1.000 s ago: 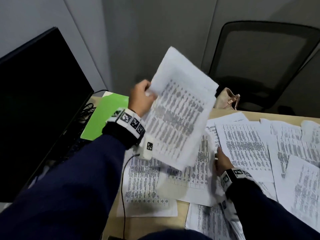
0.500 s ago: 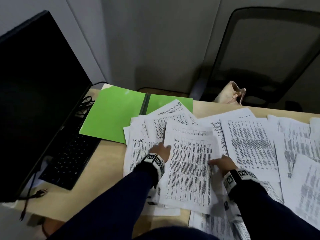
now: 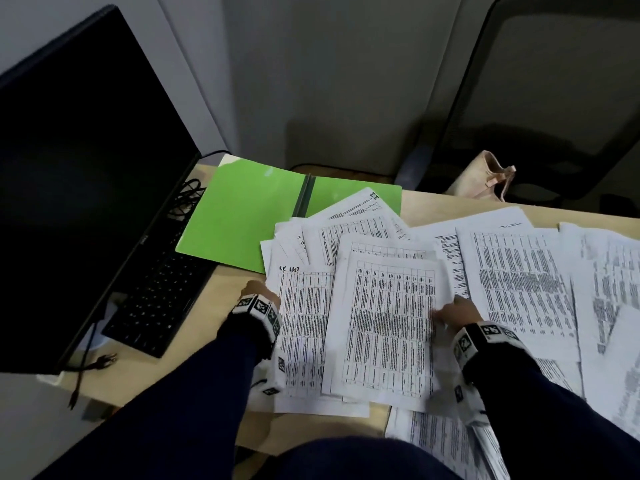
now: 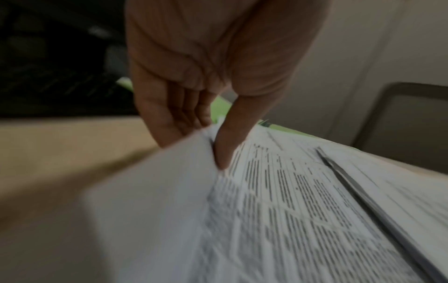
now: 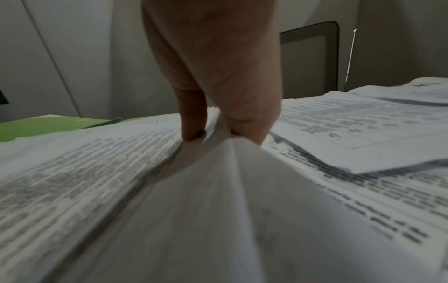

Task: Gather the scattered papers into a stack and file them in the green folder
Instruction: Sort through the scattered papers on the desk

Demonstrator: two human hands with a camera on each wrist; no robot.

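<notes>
On the wooden desk [image 3: 194, 344], beside an open green folder [image 3: 239, 216], the left hand [image 3: 258, 294] and right hand [image 3: 457, 311] each pinch opposite edges of overlapping printed papers [image 3: 384, 327].

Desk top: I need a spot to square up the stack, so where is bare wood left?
Bare desk shows between the keyboard, the green folder and the pile's left edge, where the left hand grips. A thin strip runs along the back edge near the beige bag. Scattered papers crowd the right.
</notes>
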